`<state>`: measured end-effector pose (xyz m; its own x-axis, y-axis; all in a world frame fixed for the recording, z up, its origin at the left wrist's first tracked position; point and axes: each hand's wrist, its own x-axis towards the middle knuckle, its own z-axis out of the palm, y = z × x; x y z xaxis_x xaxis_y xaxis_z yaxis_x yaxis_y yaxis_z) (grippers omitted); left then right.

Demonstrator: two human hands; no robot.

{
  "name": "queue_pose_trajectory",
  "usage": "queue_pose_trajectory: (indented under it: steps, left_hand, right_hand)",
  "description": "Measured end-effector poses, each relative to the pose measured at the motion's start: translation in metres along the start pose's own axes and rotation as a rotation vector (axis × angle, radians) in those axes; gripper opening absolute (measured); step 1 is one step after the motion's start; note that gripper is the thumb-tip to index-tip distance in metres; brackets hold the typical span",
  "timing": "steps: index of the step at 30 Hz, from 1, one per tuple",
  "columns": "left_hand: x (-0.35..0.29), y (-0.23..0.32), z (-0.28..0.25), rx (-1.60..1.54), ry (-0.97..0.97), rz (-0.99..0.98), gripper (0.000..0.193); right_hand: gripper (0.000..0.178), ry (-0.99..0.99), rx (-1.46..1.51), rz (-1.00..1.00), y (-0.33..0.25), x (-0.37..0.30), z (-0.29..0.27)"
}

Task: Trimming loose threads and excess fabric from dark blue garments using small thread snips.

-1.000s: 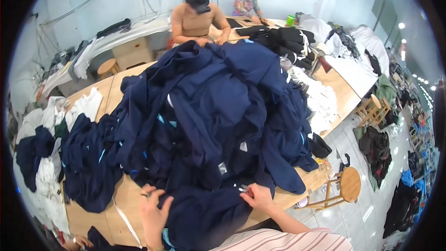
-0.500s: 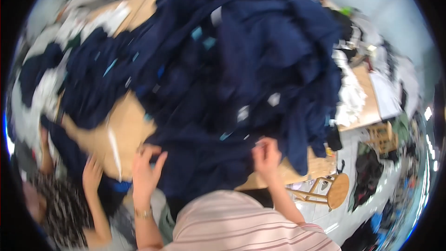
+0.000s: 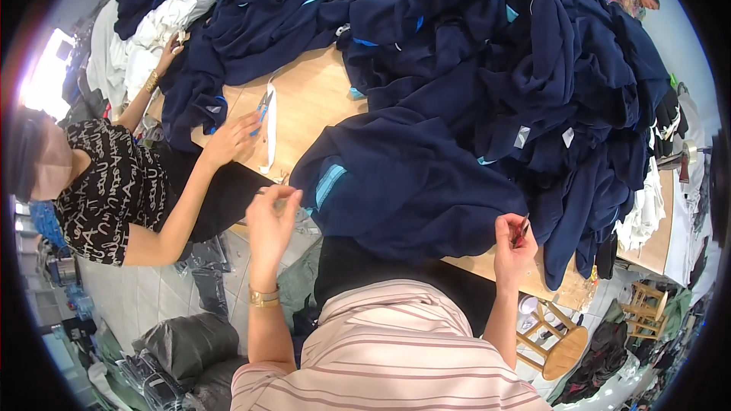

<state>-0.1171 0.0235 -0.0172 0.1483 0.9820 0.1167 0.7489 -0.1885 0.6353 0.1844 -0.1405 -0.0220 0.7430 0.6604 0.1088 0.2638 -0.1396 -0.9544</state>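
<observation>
A navy garment (image 3: 411,175) with a light blue striped patch lies bunched in front of me, draping over the table's near edge. My left hand (image 3: 272,217) is at its left edge, fingers bent toward the thumb in a pinch; what they hold, if anything, I cannot make out. At the garment's right edge, my right hand (image 3: 513,250) is closed around small dark-and-red thread snips (image 3: 521,233), their pointed end up. Most of the tool is hidden by my fingers.
On my left sits a co-worker, whose hand (image 3: 232,139) holds blue-handled scissors (image 3: 263,110) near a white strip (image 3: 271,129). A large heap of navy garments (image 3: 487,53) covers the table (image 3: 316,99). A wooden stool (image 3: 565,354) stands at lower right; dark bags (image 3: 190,346) lie at lower left.
The view has shifted left and steadied. The garment before me now lies bunched with its light blue patch showing. My hands are farther apart, and the co-worker's scissors show.
</observation>
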Motion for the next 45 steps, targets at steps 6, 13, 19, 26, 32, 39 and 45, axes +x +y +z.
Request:
queue_pose_trajectory:
  steps: [6,13,19,26,32,39,45]
  left_hand:
    - [0.009,-0.007,0.096,-0.460,-0.133,-0.246,0.030]
    - [-0.008,0.031,0.116,-1.533,-0.345,-0.762,0.031]
    - [-0.040,0.082,0.082,-1.667,-0.428,-0.787,0.022]
    - [-0.062,0.083,0.096,-1.472,-0.499,-0.445,0.012]
    - [-0.047,0.088,0.096,-1.534,-0.614,-0.601,0.010]
    - [-0.047,0.108,0.100,-1.626,-0.717,-0.812,0.017]
    - [-0.045,0.114,0.103,-1.518,-0.739,-0.733,0.017]
  right_hand:
    - [0.007,-0.125,0.117,-0.026,-0.009,-0.019,0.029]
    - [0.005,-0.294,0.289,0.001,-0.015,-0.022,0.048]
    - [0.011,-0.399,0.398,0.039,-0.021,-0.009,0.073]
    - [0.015,-0.456,0.283,0.087,-0.012,-0.006,0.089]
    - [0.015,-0.282,0.391,0.067,0.001,-0.005,0.072]
    - [0.016,-0.274,0.211,0.029,-0.006,-0.019,0.051]
    - [0.010,-0.166,0.376,-0.020,0.009,-0.019,0.057]
